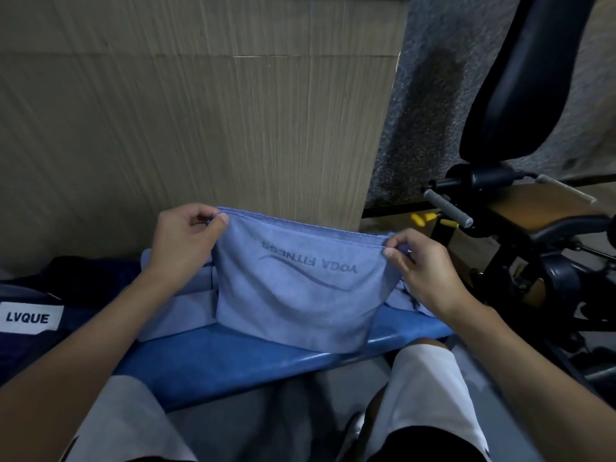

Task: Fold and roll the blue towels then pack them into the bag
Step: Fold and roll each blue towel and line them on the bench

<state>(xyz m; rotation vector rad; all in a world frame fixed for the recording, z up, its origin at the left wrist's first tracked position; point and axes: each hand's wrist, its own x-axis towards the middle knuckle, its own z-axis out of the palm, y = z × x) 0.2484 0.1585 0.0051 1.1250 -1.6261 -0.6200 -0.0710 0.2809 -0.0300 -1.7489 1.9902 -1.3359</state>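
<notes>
A light blue towel (300, 295) printed "YOGA FITNESS" hangs doubled over above a blue padded bench (233, 358), its lower fold touching the pad. My left hand (186, 238) pinches its top left corner and my right hand (423, 271) pinches the top right corner, stretching the upper edge taut. More blue towels (180, 311) lie stacked on the bench behind my left wrist, and another bit of blue towel (400, 300) shows under my right hand. A dark navy bag (36, 315) with a white "LVQUE" label sits at the left end of the bench.
A wood-panelled wall (200, 111) rises right behind the bench. To the right stands black gym equipment with a padded seat (520, 68) and a grey handle (446, 206). My knees in light shorts (430, 391) are below the bench edge.
</notes>
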